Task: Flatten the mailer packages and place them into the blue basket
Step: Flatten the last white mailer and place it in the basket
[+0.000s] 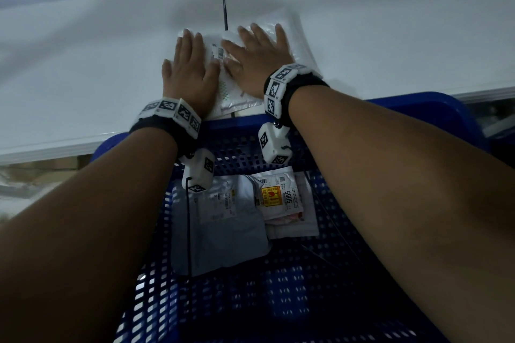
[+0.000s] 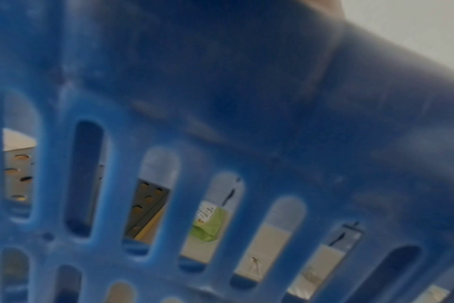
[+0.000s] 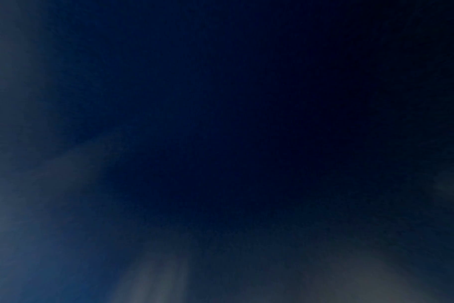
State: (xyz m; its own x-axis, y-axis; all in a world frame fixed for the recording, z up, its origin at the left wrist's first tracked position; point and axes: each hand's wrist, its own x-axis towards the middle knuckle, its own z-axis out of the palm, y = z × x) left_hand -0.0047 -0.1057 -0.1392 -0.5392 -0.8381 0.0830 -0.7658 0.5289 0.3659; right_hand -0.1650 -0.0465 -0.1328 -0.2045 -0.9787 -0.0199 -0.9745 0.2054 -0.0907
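**Q:** What is nearest you?
**Me:** The blue basket (image 1: 278, 301), under both my forearms. Two packages lie flat on its floor. A grey mailer (image 1: 223, 237) sits below my left wrist. A labelled mailer (image 1: 281, 198), with a yellow-and-red sticker and "5055" on it, sits below my right wrist, and their edges meet. The left wrist camera shows only the basket's slotted wall, close up and blurred.

**Q:** And your hands?
**Me:** They are just past the basket's far rim, on the white table (image 1: 83, 64). My left hand (image 1: 189, 69) and right hand (image 1: 262, 61) lie side by side. Both are palm down with the fingers straight and spread, gripping nothing. There are marker bands (image 1: 172, 111) on both wrists.

**Q:** What is under them?
**Me:** A white padded mailer (image 1: 237, 95), flat at the table's near edge with both palms pressing on it. Its printed label shows between my hands.

**Q:** And farther out?
**Me:** A second pale package (image 1: 295, 33) lies under my right fingertips and reaches beyond them. A thin dark line (image 1: 224, 5) runs away across the table from the gap between my hands. The right wrist view is dark and shows nothing I can read.
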